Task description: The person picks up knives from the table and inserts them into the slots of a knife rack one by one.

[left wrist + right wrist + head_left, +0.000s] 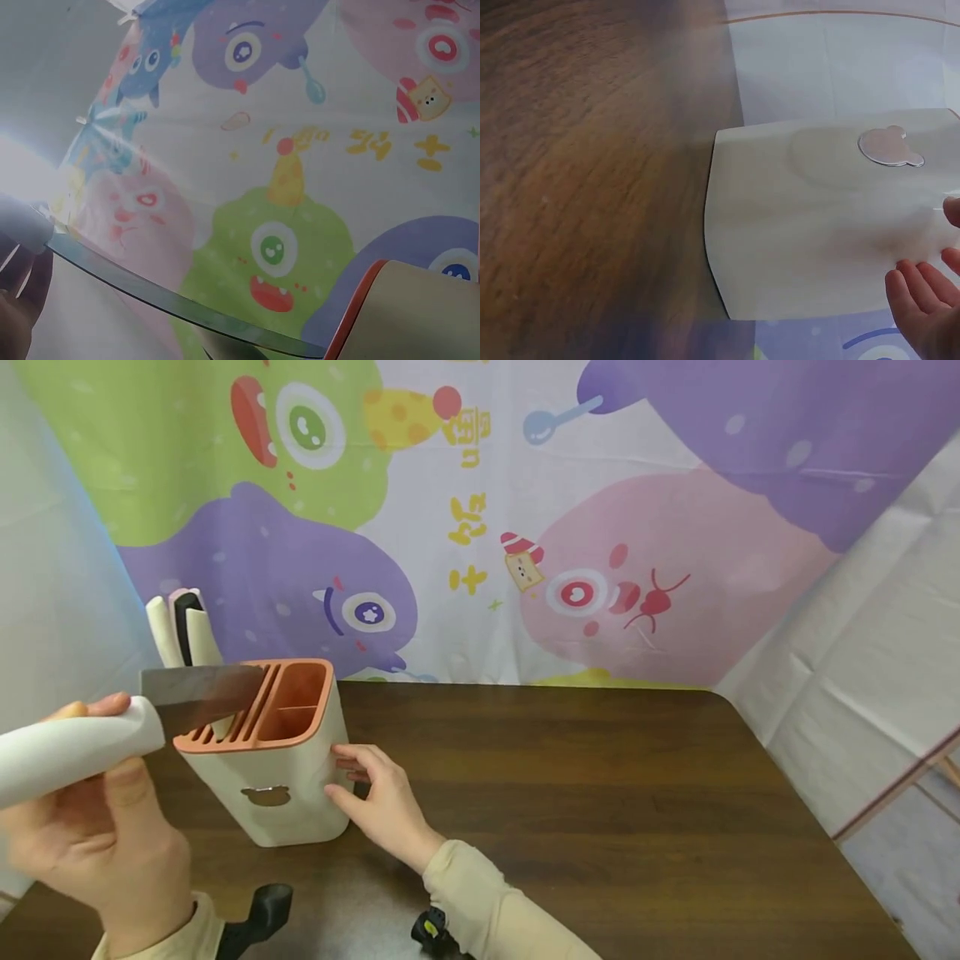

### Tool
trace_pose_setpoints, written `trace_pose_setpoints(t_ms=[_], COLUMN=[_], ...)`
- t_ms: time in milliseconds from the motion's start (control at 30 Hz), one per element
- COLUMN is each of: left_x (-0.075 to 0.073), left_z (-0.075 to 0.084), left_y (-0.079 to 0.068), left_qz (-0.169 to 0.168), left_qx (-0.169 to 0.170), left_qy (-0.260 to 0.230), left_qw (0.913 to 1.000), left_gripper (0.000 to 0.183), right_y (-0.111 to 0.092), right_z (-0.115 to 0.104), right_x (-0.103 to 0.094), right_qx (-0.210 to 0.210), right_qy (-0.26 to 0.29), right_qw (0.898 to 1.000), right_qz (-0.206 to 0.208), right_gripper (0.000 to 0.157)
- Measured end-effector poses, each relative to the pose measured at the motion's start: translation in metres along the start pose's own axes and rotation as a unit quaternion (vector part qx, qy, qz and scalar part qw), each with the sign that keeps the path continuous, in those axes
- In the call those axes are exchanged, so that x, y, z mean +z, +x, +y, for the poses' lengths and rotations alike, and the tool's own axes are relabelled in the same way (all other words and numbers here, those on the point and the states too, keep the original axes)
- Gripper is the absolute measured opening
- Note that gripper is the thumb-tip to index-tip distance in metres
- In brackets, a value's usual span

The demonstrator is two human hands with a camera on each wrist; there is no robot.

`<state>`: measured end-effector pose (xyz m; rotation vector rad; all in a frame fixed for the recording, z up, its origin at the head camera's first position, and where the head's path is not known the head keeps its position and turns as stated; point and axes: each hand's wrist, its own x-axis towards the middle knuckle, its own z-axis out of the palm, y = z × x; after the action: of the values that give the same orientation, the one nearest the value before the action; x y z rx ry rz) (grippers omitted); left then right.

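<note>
In the head view my left hand grips the white handle of a kitchen knife. Its broad steel blade points right and overlaps the slotted side of a cream knife holder with an orange top. From the left wrist, the blade reaches to the holder's orange rim. My right hand is at the holder's right side, fingertips and thumb against the wall. The right wrist view shows these fingers loosely bent along the cream wall, below a bear-shaped badge.
Several white and black handles stick up from the holder's back left. Two open compartments lie right of its slots. Underneath is a dark wooden table, with a cartoon-printed curtain behind it.
</note>
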<state>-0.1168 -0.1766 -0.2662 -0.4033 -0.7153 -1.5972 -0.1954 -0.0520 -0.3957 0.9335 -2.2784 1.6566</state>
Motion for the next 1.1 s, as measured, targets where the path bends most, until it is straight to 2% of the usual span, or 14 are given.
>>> trace_pose_setpoints(t_ms=[167, 367, 533, 767, 1100], left_x=[0.0072, 0.0041, 0.0041, 0.002, -0.002], left_z=[0.0025, 0.0, -0.0018, -0.0027, -0.0075], left_y=[-0.0007, 0.0008, 0.0028, 0.0042, 0.0054], left_qz=[-0.014, -0.023, -0.028, -0.054, -0.065], left_qx=[-0.017, -0.026, -0.038, -0.056, -0.074], left_qy=[0.001, 0.034, 0.033, 0.04, 0.052], left_qw=[0.9998, 0.9988, 0.9984, 0.9962, 0.9938], left_gripper=[0.028, 0.024, 0.028, 0.029, 0.033], right_y=[0.0013, 0.0031, 0.0052, 0.0057, 0.0086], right_z=[-0.0019, -0.0045, -0.006, -0.0059, -0.0059], right_x=[-0.0005, 0.0006, 0.0009, 0.0021, 0.0019], right_qx=[0.014, 0.026, 0.03, 0.028, 0.035], right_qy=[0.01, 0.022, 0.015, 0.013, 0.01], right_qw=[1.0, 0.999, 0.999, 0.999, 0.999], right_qz=[0.009, 0.022, 0.03, 0.032, 0.039], right_gripper=[0.04, 0.039, 0.041, 0.044, 0.037])
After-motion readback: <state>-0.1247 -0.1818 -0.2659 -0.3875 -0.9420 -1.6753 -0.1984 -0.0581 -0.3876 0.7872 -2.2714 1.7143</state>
